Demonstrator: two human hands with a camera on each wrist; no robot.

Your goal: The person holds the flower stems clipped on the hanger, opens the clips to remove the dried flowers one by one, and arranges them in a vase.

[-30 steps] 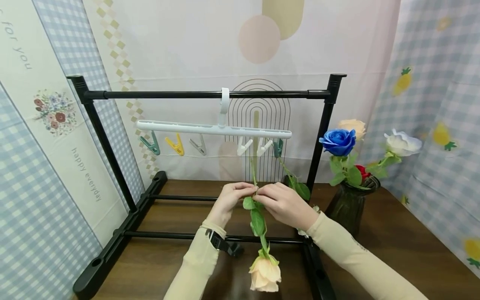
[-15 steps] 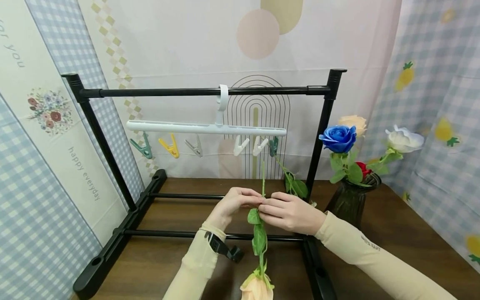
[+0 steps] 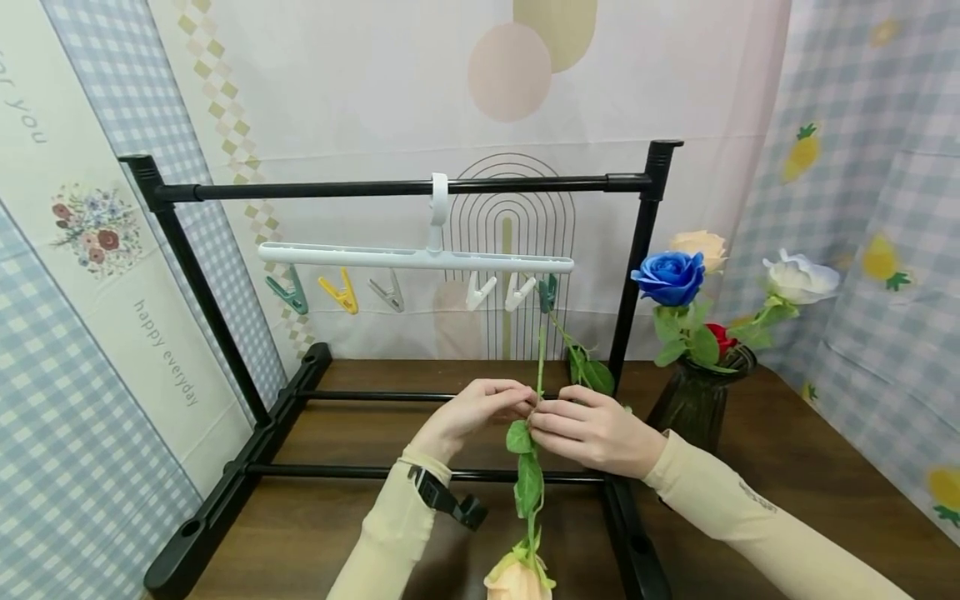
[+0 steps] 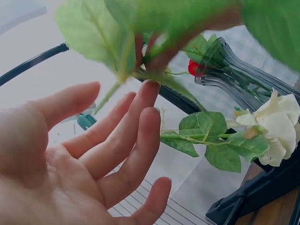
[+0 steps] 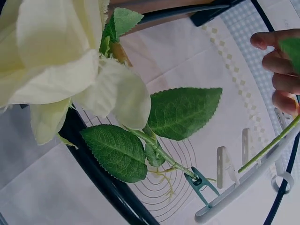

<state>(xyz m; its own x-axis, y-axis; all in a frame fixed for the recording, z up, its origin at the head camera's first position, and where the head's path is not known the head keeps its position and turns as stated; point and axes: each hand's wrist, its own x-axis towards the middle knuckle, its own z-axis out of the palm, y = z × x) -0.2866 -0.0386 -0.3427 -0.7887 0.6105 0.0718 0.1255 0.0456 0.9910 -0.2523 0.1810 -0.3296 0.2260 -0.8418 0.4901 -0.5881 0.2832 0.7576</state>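
Observation:
My right hand [image 3: 596,429] pinches the stem of a peach rose [image 3: 517,579], which hangs head down with its cut end up, just below the hanger's clips. My left hand [image 3: 480,412] is beside the same stem; in the left wrist view its thumb and fingers [image 4: 112,150] are spread, one fingertip right at the stem. A white clothes hanger [image 3: 412,258] carries several clips. At its right end a teal clip [image 5: 201,180] grips the stem of a white rose [image 4: 279,126], also hanging bloom down. Beside it, two white clips [image 3: 519,292] hold nothing.
The hanger hooks over the top bar [image 3: 300,190] of a black rack standing on a brown table [image 3: 360,533]. A dark glass vase [image 3: 686,408] to the right holds several roses, among them a blue rose [image 3: 670,277]. A yellow clip [image 3: 341,292] hangs on the hanger's left half.
Both hands have shifted right and slightly down with the peach rose, so its stem end has moved from below the white clips to near the right teal clip. My left fingers have loosened.

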